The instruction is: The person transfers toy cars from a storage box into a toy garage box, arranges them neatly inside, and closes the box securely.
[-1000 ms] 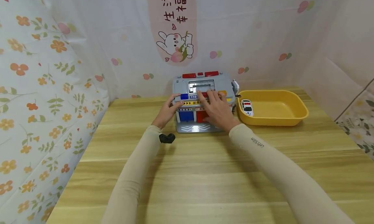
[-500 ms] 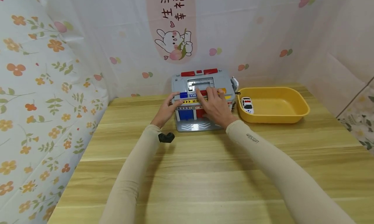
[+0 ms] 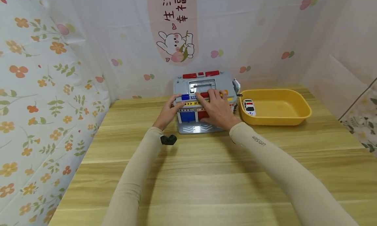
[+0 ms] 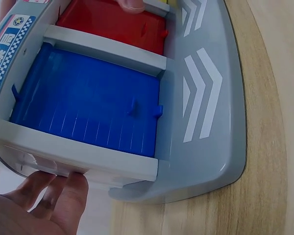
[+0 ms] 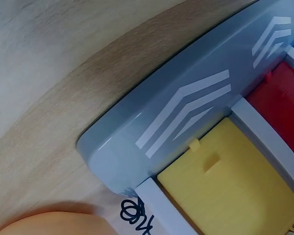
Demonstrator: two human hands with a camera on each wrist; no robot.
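A grey toy police garage point(image 3: 195, 128) stands at the back of the table, with blue, red and yellow doors; the blue door point(image 4: 88, 98) and yellow door point(image 5: 230, 176) are down. My left hand point(image 3: 168, 112) holds its upper left corner, the thumb on the front and fingertips against the side wall in the left wrist view. My right hand point(image 3: 218, 109) lies over the roof's front edge, fingers on the row of coloured keys around the red key point(image 3: 204, 94). Its thumb reaches down by the red door point(image 4: 112, 27). The palm hides the yellow door in the head view.
Right of the garage sits a yellow tray point(image 3: 294, 121), with a white toy police car point(image 3: 249, 107) at its left end. A white toy phone point(image 3: 236, 85) hangs on the garage's right side with a black coiled cord point(image 5: 132, 210). A patterned curtain hangs behind.
Both hands stay on the garage. My right index finger shifts slightly left along the front keys, and the thumb moves slightly left by the red door. The head view tilts a little.
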